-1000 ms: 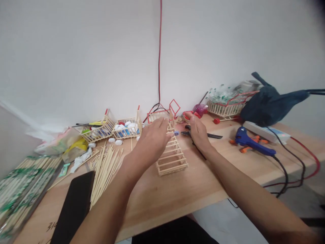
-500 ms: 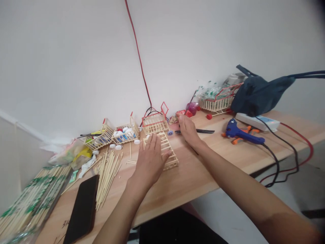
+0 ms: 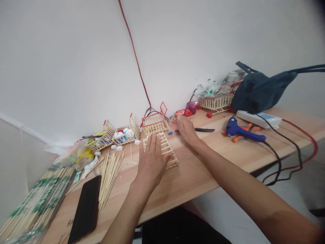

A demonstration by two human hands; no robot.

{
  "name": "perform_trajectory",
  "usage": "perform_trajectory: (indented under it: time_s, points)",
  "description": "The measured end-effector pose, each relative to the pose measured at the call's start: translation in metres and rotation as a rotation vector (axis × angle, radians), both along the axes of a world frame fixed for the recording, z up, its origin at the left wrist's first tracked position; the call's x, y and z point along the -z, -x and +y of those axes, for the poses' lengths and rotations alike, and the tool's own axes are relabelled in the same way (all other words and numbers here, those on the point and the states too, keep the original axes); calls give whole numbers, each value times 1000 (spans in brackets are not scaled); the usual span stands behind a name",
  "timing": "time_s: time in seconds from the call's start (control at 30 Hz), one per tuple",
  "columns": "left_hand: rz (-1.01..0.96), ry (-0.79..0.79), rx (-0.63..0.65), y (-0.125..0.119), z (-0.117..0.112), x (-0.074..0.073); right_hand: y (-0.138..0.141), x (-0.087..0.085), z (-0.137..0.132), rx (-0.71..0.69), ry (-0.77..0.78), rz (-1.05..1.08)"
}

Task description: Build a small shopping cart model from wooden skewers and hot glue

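Note:
My left hand (image 3: 151, 161) lies palm down on a small slatted frame of thin wooden sticks (image 3: 166, 147), fingers stretched and thumb out on its right side. The hand covers much of the frame's left part. My right hand (image 3: 188, 128) is held edge-on to the right of the frame, apart from it, with fingers stretched forward and nothing visible in them. Behind it lies a slim black tool (image 3: 205, 130), partly hidden. A small purple wheel-like disc (image 3: 170, 132) is between the hands. Beyond the frame stands a small stick cart with a red handle (image 3: 155, 123).
Loose sticks (image 3: 110, 179), a phone (image 3: 86, 206) and bagged sticks (image 3: 38, 200) lie left. Small stick carts (image 3: 126, 135) hold white caps. Right are a blue glue gun (image 3: 242, 132), power strip (image 3: 259, 119), cables, dark blue bag (image 3: 261, 89) and stick basket (image 3: 215, 103).
The view has shifted slightly. My left hand stays on the stick frame, and my right hand has hardly moved.

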State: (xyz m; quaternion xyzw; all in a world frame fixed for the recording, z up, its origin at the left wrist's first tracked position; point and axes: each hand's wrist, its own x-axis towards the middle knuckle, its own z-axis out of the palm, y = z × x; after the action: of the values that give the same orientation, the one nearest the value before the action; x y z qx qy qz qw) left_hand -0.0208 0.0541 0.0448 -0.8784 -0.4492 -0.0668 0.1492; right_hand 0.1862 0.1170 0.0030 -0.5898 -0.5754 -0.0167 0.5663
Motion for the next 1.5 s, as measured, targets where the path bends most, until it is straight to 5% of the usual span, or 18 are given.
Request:
perform_trajectory:
  time_s: [1.2,1.5]
  points:
    - [-72,99,-61,2,3,-16,0,3,2,10,25,-24]
    - [-6,48,-38,12,-1,3,1,3,0,-12,26,-42]
